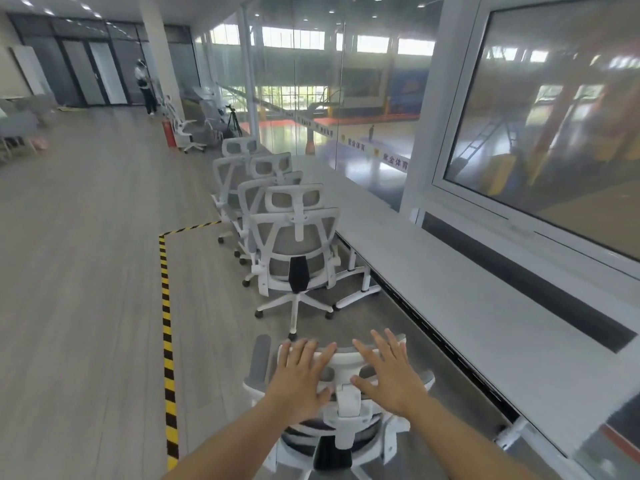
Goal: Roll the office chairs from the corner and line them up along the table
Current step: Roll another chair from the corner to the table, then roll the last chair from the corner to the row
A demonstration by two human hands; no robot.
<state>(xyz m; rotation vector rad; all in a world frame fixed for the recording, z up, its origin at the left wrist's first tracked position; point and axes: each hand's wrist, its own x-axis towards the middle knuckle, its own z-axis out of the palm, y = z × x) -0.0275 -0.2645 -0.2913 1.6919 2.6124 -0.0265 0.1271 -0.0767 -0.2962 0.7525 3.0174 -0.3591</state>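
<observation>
A white office chair with grey mesh (346, 427) stands right below me, beside the long grey table (433, 271). My left hand (301, 379) and my right hand (391, 372) lie flat over its headrest, fingers spread, not gripping it. Ahead, several matching chairs stand in a row along the table's left side; the nearest chair (294, 251) shows its back to me, about a chair's length away.
Yellow-black floor tape (167, 323) runs along the left of the chair row. A glass wall and a large window (554, 133) lie beyond the table at right. More chairs (187, 133), a red extinguisher (170, 133) and a standing person (145, 84) are far back.
</observation>
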